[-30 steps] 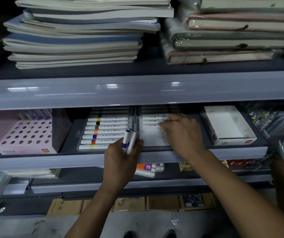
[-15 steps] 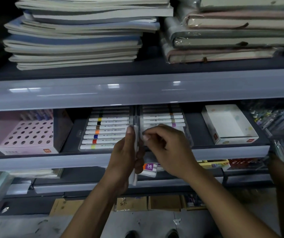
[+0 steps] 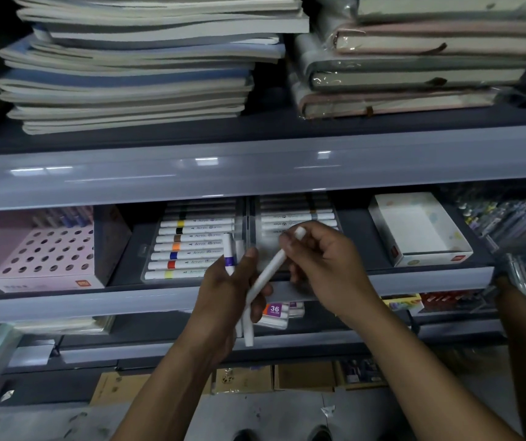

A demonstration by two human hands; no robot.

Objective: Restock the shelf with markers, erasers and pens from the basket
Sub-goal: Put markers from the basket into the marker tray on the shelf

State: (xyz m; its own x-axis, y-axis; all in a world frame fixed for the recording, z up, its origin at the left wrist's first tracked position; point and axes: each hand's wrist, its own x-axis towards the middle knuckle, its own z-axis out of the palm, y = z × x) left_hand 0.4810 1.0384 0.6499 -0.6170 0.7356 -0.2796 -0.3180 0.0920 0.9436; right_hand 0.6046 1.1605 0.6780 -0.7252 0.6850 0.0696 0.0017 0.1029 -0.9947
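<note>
The right hand (image 3: pixel 325 265) had drawn one white marker (image 3: pixel 268 275) from the left hand's (image 3: pixel 223 300) clutched bundle — pinched, likely bound for the half-filled tray (image 3: pixel 299 218).

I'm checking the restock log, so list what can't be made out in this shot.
- Basket: not in the head view at all.
- Colour of the marker in the right hand: its band sits under the fingers.
- How many markers the left hand holds: its grip covers their middles.
- Far rows of the right marker tray: dark under the shelf edge.
- Pen packs at right: blurred, cut by the frame.
</note>
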